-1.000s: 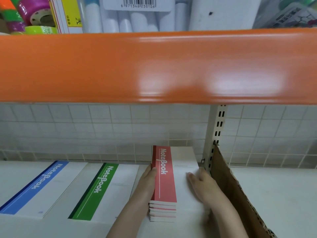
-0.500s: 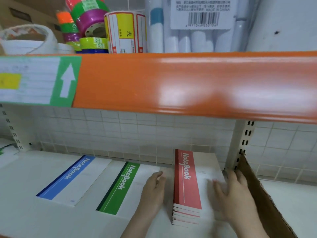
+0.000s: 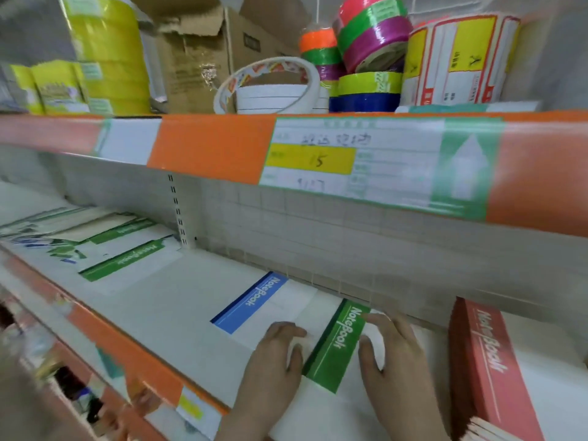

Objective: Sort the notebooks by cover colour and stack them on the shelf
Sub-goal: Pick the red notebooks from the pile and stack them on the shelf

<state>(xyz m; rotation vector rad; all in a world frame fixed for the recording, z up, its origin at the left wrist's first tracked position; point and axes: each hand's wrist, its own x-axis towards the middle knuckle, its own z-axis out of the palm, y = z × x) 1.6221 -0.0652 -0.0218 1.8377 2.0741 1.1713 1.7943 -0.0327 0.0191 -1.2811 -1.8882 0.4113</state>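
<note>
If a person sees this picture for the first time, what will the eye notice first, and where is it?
First, the two hands low in the middle: the left hand and right hand rest on either side of the green notebook. Next, the red notebook stack at the right, and the bright tape rolls on the upper shelf.

A green band with white lettering is shown on the green notebook, the rest of its cover being white. Just left of it, a blue band edged in darker blue is carried by the blue notebook. To the right of the green notebook, a red-banded stack with white lettering is seen. Above the green notebook, the shelf edge is coloured orange, with a white, green and yellow label. Higher still, tape rolls in orange, green, pink, purple, yellow and blue are stacked.
</note>
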